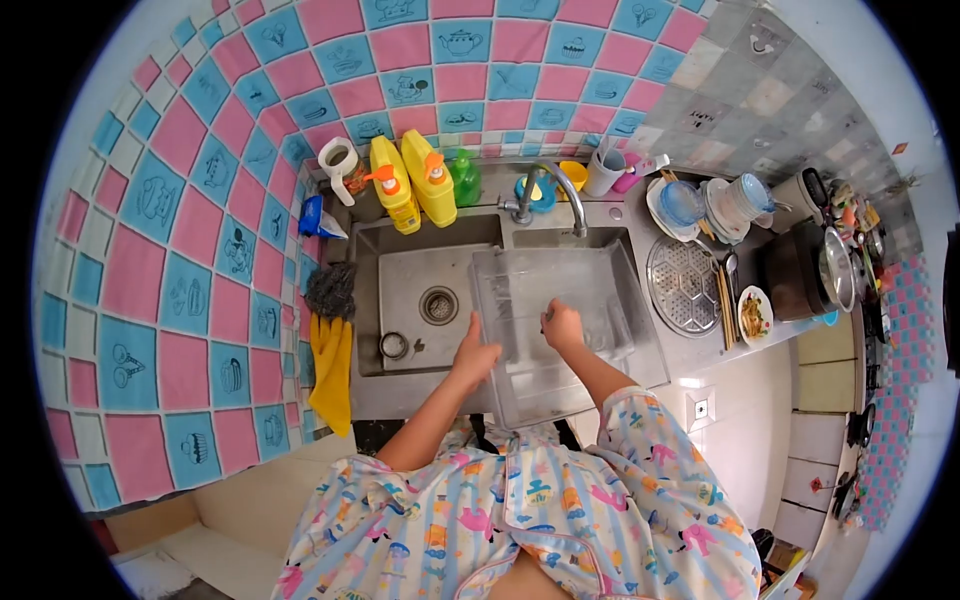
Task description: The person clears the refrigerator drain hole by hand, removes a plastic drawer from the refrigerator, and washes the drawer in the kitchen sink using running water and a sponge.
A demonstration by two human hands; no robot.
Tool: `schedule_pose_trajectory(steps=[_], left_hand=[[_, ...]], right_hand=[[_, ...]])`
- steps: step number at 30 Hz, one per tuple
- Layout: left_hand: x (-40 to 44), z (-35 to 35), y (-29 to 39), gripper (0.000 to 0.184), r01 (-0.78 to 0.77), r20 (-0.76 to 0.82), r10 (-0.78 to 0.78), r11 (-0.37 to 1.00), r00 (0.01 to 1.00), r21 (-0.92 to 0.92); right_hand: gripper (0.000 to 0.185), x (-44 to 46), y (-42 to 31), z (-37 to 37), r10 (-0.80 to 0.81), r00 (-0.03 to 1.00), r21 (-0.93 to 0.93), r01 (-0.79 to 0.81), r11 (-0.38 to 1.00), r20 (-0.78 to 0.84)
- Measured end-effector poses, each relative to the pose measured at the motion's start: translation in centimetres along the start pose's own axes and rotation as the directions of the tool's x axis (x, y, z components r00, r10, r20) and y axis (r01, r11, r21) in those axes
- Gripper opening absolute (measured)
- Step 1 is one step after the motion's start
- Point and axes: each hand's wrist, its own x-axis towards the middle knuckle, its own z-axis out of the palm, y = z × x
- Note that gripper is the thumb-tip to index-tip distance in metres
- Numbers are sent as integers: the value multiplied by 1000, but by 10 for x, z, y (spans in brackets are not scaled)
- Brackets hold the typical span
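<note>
A clear plastic bin [520, 385] lies tilted over the right sink basin and the counter's front edge. My left hand [475, 352] is closed on the bin's left wall, thumb pointing up. Inside the bin, my right hand [562, 325] is curled into a fist near the middle. A small dark bit shows at its fingers, too little to name. Behind the bin a curved metal faucet [578, 205] reaches over the right basin.
The left basin [405, 270] holds a drain and a small metal ring [394, 345]. Yellow jugs [428, 180] and a green bottle [464, 180] stand behind. Yellow gloves [330, 370] hang at left. A round steel rack [684, 286], stacked bowls [742, 205] and a food plate [754, 315] sit at right.
</note>
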Motion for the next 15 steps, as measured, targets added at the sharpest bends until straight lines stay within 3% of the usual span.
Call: schedule_pose_trajectory(steps=[5, 8, 11, 15], left_hand=[[7, 1, -5, 96, -6, 11, 6, 1000, 1000, 20], [8, 0, -4, 97, -5, 39, 5, 1000, 999, 7], [15, -3, -7, 97, 6, 84, -8, 999, 996, 32], [18, -2, -4, 99, 24, 114, -27, 999, 993, 30]], right_hand=[[14, -22, 9, -33, 181, 979, -68, -175, 982, 90], [16, -27, 24, -57, 198, 976, -33, -196, 980, 86], [22, -33, 23, -90, 276, 960, -29, -277, 960, -41], [40, -59, 26, -140, 117, 946, -9, -126, 992, -302]])
